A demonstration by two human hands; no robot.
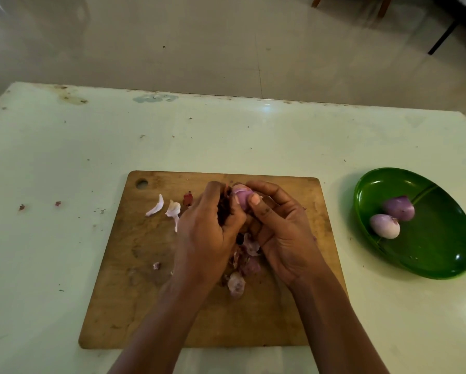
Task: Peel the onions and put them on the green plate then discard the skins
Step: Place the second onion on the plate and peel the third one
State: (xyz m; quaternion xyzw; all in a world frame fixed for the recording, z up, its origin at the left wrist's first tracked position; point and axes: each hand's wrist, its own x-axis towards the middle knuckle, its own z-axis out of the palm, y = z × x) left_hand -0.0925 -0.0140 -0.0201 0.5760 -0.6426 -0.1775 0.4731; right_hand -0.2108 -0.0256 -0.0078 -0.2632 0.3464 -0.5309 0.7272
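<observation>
Over the wooden cutting board both hands hold one small purple onion. My right hand grips it with thumb and fingers. My left hand is closed on the onion's dark red outer skin at its left side. Loose pink and white skins lie on the board under and left of my hands. The green plate sits at the right and carries two peeled onions: one further back, one nearer.
The pale table has small skin scraps left of the board. Its far edge drops to a tiled floor, with furniture legs at the top right.
</observation>
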